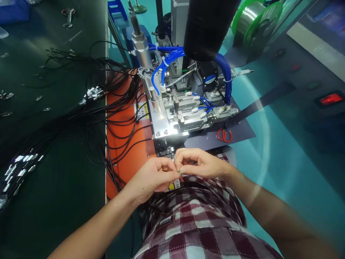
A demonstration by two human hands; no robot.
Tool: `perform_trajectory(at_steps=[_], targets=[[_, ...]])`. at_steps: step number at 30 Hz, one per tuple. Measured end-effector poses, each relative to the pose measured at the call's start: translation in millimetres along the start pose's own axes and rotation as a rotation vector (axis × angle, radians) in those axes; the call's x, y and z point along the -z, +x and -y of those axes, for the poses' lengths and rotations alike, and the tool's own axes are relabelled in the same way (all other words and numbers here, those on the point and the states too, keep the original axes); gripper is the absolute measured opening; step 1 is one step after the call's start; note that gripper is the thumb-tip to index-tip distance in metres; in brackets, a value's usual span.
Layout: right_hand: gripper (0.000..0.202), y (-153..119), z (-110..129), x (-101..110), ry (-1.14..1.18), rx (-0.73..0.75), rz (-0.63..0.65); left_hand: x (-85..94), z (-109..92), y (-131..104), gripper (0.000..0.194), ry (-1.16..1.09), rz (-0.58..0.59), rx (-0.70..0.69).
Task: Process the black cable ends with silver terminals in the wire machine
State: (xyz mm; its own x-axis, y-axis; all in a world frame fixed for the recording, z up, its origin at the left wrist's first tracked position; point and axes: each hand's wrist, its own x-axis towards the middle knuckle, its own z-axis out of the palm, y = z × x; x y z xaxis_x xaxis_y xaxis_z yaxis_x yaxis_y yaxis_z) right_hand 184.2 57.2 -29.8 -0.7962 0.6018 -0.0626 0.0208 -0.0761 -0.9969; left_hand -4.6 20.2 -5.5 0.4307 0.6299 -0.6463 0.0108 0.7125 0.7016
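Note:
Both hands meet just in front of the machine, close to my body. My left hand [159,174] pinches thin coloured wires [181,175] between thumb and forefinger; a red strand and greenish-yellow strands show. The thumb and forefinger of my right hand [198,163] close on the same wires from the other side. My fingertips hide most of them. Behind my hands stands the machine's metal fixture [161,126], with blue air tubes [172,55] above it. Several black cables [129,140] run from the fixture leftward over an orange plate [121,158].
On the dark green table [67,216] lie bundles of black cables with shiny metal connector ends [21,165], loose metal pieces and a wrench [69,18]. Red-handled scissors [225,135] rest at the machine's right. A green wire spool [253,18] hangs at upper right, near a lit red switch [331,99].

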Motion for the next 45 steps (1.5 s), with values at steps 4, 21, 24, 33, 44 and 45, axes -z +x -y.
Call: perform_trajectory(at_steps=[4,21,24,33,44,45], targets=[[0.015,-3.8,-4.1,-5.6,0.105,-0.109,-0.251,-2.9,0.2,-0.7,0.019,-0.021,-0.104,-0.055],[0.016,-3.1,-2.7,-42.7,0.214,-0.176,-0.549,-7.7,2.5,-0.5,0.023,-0.065,-0.225,-0.162],[0.016,-3.7,-4.6,-48.8,0.171,-0.137,-0.611,-7.8,3.7,-1.1,0.021,-0.030,-0.243,-0.198],[0.016,-3.7,-7.0,-44.7,0.158,-0.171,-0.603,-6.4,4.5,-1.3,0.021,0.064,-0.266,-0.192],[0.017,1.7,-3.3,-44.5,0.179,-0.205,-0.630,-3.8,9.0,0.3,0.021,0.036,-0.244,-0.205],[0.017,1.3,-4.0,-45.3,0.189,-0.200,-0.629,-3.6,9.4,0.4,0.021,0.028,-0.243,-0.207]])
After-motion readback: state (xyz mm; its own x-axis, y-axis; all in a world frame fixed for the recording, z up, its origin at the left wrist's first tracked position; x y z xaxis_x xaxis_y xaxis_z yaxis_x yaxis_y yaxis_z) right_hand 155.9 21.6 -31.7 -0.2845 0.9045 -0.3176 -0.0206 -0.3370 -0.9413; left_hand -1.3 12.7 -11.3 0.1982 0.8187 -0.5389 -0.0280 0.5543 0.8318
